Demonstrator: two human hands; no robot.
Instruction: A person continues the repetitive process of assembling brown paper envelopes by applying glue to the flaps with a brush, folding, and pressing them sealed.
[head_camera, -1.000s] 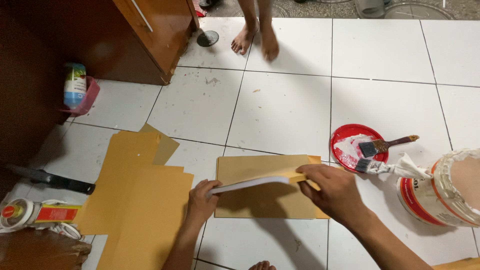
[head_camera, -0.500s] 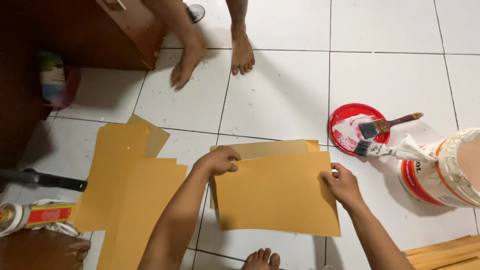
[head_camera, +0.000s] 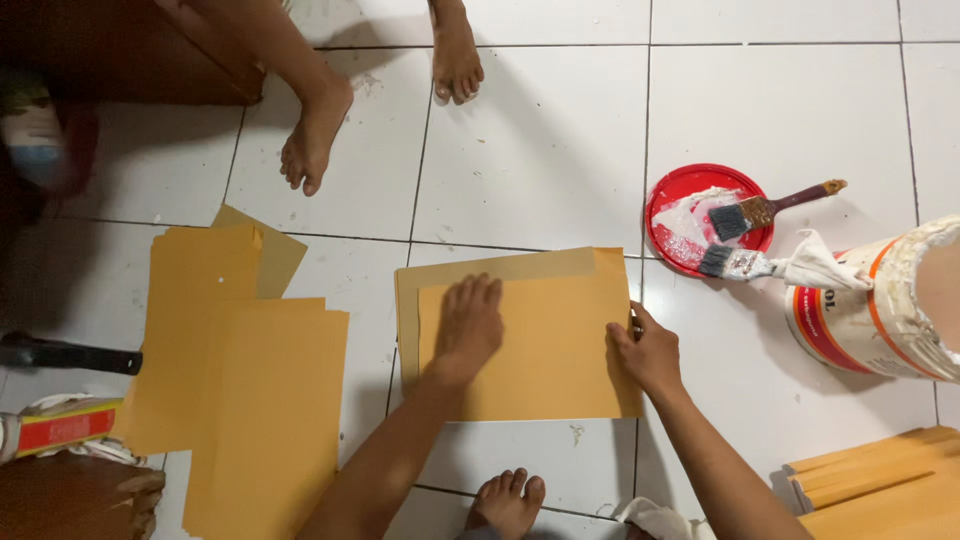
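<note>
A flat yellow-brown sheet (head_camera: 545, 350) lay on the white tile floor (head_camera: 540, 160), near the middle of the view. It sat on top of a second sheet (head_camera: 500, 268) of the same colour, which stuck out along the 12 o'clock and 9 o'clock edges. The left hand (head_camera: 468, 325) pressed flat on the top sheet, fingers (head_camera: 478, 292) close together and pointing to 12 o'clock. The right hand (head_camera: 648, 352) held the sheet's 3 o'clock edge, fingers curled on it. At 9 o'clock lay a pile of more sheets (head_camera: 245, 380). At 2 o'clock sat a red lid (head_camera: 670, 205) with two brushes (head_camera: 750, 215), and a paint bucket (head_camera: 880, 305) at 3 o'clock. Another person's bare feet (head_camera: 320, 130) stood at 11 o'clock. Open floor lay at 12 o'clock.
</note>
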